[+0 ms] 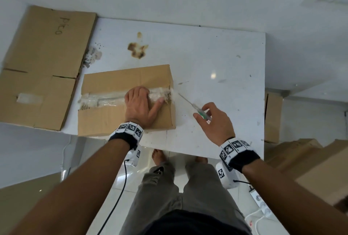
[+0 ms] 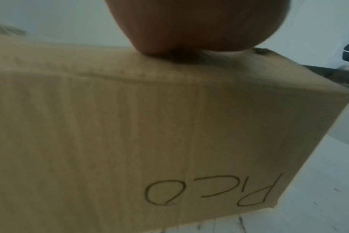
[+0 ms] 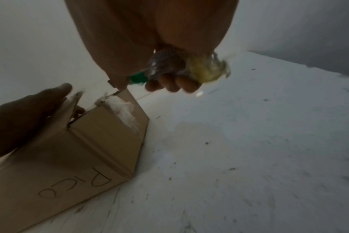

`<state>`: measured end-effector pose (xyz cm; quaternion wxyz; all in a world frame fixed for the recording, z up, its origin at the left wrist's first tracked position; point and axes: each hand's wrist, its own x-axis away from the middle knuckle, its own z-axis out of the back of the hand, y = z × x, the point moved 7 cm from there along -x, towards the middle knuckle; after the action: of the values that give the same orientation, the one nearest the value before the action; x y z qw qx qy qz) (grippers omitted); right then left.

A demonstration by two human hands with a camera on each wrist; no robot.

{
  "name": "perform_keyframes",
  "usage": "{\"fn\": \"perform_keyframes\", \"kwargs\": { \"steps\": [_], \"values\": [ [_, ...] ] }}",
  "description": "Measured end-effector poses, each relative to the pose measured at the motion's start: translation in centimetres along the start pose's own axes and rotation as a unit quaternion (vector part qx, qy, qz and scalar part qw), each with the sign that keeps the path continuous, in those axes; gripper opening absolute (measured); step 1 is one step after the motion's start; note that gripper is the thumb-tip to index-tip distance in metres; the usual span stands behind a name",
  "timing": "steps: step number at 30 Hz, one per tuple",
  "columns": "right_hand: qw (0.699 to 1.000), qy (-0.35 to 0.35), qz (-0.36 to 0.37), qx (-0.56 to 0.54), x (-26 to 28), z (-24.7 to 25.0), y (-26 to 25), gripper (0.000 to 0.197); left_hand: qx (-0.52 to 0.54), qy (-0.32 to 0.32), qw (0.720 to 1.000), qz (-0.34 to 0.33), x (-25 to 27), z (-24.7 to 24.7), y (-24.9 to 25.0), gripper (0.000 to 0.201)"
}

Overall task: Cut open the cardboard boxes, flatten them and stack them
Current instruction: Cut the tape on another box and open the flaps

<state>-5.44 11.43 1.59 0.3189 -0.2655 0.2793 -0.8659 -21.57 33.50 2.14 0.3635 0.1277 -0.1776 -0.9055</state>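
On the far left of the white, scuffed table top lies a flattened sheet of brown corrugated cardboard, its edge overhanging. Just right of it stands the closed brown cardboard box — crinkled clear tape runs along its top seam, "Pico" is handwritten on its near side. The left hand presses flat on the box's lid, fingers spread and straight over the tape. Further right, just beside the box's taped end, the right hand pinches a slim green-handled cutter, its thin metal blade pointing at the seam's frayed end.
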Motion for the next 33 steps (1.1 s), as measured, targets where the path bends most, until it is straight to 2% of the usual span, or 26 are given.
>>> {"fn": "perform_keyframes", "kwargs": {
  "steps": [4,7,10,13,14,16,18,19,21,23,25,27,29,33],
  "values": [
    [0.992,-0.041,-0.076,-0.09,-1.3,-1.1,2.5,0.021,-0.057,-0.092,0.994,-0.017,-1.0,-0.5,0.4,0.107],
    [0.983,-0.109,-0.113,-0.096,-2.7,-3.5,3.9,0.053,-0.063,-0.162,0.984,-0.029,-1.1,-0.8,0.3,0.126],
    [0.979,-0.134,-0.145,-0.058,-3.9,-4.9,4.8,0.073,-0.043,-0.209,0.976,-0.047,-0.9,-0.7,0.2,0.127],
    [0.982,-0.109,-0.153,0.012,-4.7,-4.8,4.5,0.072,-0.04,-0.201,0.977,-0.066,-0.8,0.0,0.5,0.117],
    [0.987,-0.081,-0.134,0.022,-4.9,-4.3,3.6,0.07,-0.043,-0.191,0.978,-0.071,-0.8,0.3,0.7,0.114],
    [0.994,-0.045,-0.072,-0.075,-5.2,-3.5,0.7,0.069,-0.041,-0.175,0.981,-0.073,-0.9,0.7,1.1,0.11],
    [0.977,-0.056,-0.036,-0.203,-5.4,-3.3,-2.6,0.069,-0.036,-0.166,0.982,-0.077,-0.9,1.0,1.5,0.105],
    [0.972,-0.064,-0.026,-0.226,-5.6,-3.4,-4.0,0.068,-0.034,-0.163,0.983,-0.083,-0.9,1.1,1.7,0.102],
    [0.974,-0.062,-0.01,-0.219,-6.6,-3.5,-6.0,0.066,-0.025,-0.152,0.984,-0.091,-0.6,1.5,1.7,0.095],
    [0.979,-0.061,0.012,-0.197,-7.5,-3.6,-6.8,0.074,-0.009,-0.142,0.985,-0.093,-0.5,2.2,1.3,0.085],
    [0.984,-0.068,0.084,-0.142,-8.3,-3.4,-7.7,0.081,0.008,-0.14,0.985,-0.105,-0.4,3.0,0.7,0.076],
    [0.977,-0.081,0.188,-0.058,-9.1,-2.9,-9.7,0.071,0.018,-0.152,0.981,-0.121,-0.4,3.4,0.5,0.072],
    [0.957,-0.12,0.259,0.045,-10.2,-3.0,-11.5,0.062,0.006,-0.175,0.976,-0.131,-0.7,3.4,0.4,0.07],
    [0.896,-0.145,0.312,0.281,-12.3,-4.0,-12.1,0.078,-0.032,-0.206,0.968,-0.142,-1.6,3.5,-0.1,0.069]
  ]
}}
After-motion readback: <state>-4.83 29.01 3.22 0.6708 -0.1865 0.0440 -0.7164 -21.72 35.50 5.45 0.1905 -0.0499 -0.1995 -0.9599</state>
